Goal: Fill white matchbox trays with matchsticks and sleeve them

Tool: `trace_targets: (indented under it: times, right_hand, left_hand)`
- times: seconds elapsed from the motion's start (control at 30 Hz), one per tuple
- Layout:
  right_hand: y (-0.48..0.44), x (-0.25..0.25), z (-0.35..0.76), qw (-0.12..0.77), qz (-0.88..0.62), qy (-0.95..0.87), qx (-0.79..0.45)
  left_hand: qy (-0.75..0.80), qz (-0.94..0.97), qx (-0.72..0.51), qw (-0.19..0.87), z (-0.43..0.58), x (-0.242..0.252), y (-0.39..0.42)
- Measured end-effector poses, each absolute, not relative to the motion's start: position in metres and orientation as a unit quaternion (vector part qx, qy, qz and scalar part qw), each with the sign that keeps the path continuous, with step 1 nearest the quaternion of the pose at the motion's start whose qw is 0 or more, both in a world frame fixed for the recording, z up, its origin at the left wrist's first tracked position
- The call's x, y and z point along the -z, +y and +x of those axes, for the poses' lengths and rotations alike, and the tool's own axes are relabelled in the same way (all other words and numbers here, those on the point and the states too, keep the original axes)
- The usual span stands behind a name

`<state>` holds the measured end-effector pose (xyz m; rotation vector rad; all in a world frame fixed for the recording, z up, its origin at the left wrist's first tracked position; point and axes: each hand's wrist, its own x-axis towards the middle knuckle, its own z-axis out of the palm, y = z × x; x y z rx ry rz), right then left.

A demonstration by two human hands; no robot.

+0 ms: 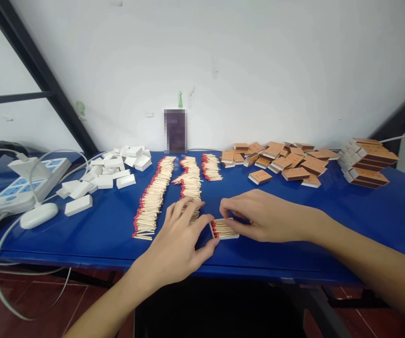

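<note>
A small white matchbox tray lies flat near the table's front edge, with red-tipped matches lined up inside it. My left hand grips the tray's left end between thumb and index finger, while its other fingers spread over the middle row of matches. Over the right part of the tray, my right hand has its fingers curled in at the matches; whether anything is pinched there is hidden. Left of my left hand runs a long row of loose matches. A shorter row of matches lies farther back.
White trays are heaped at the back left, beside a power strip and a white adapter with cables. Orange matchbox sleeves lie scattered at the back right. Stacked matchboxes stand far right. A blurred dark panel leans at the wall.
</note>
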<state>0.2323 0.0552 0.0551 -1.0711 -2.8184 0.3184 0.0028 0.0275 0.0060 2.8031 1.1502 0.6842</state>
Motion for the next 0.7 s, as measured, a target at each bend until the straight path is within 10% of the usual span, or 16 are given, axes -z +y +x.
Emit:
trace_targets:
  times: [0.27,0.7]
  right_hand:
    - [0.113,-0.033,0.301,0.034,-0.523,-0.833,0.175]
    - [0.069,-0.067,0.266,-0.045,-0.402,-0.896,-0.181]
  left_hand:
    - [0.366,0.904,-0.22,0.019,0.001,-0.007,0.027]
    - [0.374,0.9,-0.225,-0.004,0.004,-0.007,0.027]
